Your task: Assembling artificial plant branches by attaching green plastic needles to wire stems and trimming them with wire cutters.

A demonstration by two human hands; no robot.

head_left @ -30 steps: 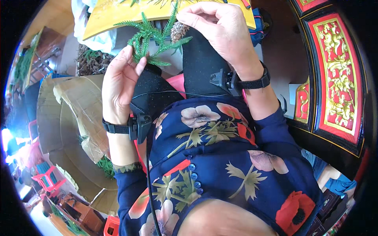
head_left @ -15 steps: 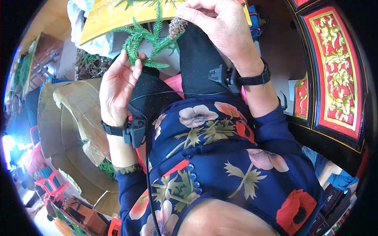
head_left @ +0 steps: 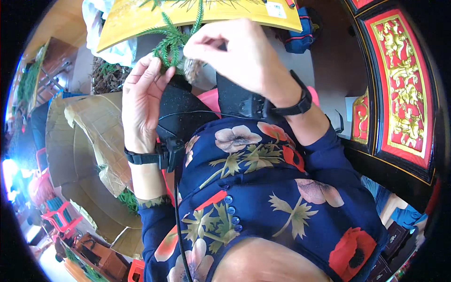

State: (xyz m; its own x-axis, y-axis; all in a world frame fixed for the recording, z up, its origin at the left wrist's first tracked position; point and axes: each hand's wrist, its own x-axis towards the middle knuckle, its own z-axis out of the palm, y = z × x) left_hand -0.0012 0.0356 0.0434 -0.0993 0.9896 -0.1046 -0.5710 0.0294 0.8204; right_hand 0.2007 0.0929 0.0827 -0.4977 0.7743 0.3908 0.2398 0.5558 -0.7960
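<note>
"Gripping what, is the left hand (head_left: 143,91)?"

"A green needled sprig (head_left: 174,37), pinched between thumb and fingertips, up above the person's legs (head_left: 184,99) by the near edge of the yellow counter (head_left: 127,26)."

"And the right hand (head_left: 239,56)?"

"Its fingers curl in toward the thumb at the top of a brown pine cone (head_left: 191,71), which hangs just beside the sprig. The fingertips are partly hidden, so one cannot tell whether they grasp it."

"What lies round about?"

"Some greenery (head_left: 154,3) on the counter, a white plastic bag (head_left: 124,52) by its left end, torn cardboard (head_left: 70,131) beside the left forearm (head_left: 146,179), and a red-and-gold carved panel (head_left: 404,89) off to the right."
</note>
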